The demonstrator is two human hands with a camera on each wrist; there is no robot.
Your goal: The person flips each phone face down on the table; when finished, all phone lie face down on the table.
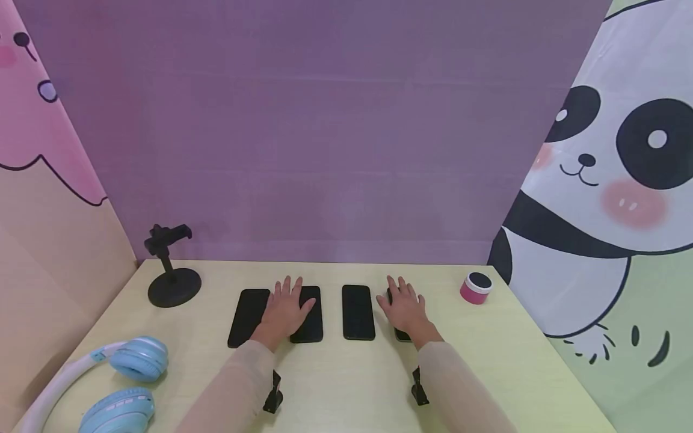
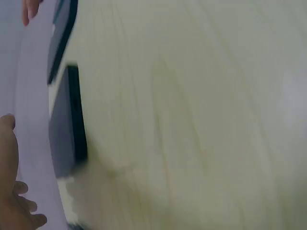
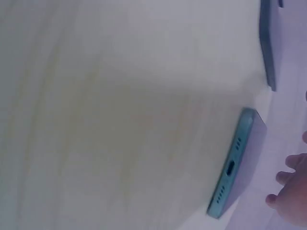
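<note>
Several dark-screened smartphones lie in a row across the table. My left hand (image 1: 284, 313) is spread, held over the gap between the leftmost phone (image 1: 246, 319) and the second phone (image 1: 310, 319), overlapping both in the head view. To the right of it lies a third phone (image 1: 358, 313), with no hand over it. My right hand (image 1: 405, 310), fingers spread, hovers over the rightmost phone (image 3: 237, 165) and hides most of it from the head camera. In the left wrist view, the fingers (image 2: 29, 205) show apart from the phone (image 2: 69, 122) below. Neither hand grips anything.
A black phone stand (image 1: 174, 287) is at the back left. Blue and white headphones (image 1: 139, 359) lie at the front left. A pink jar (image 1: 476, 288) with a white and black lid sits at the back right. Purple cloth (image 1: 335, 150) hangs behind the table.
</note>
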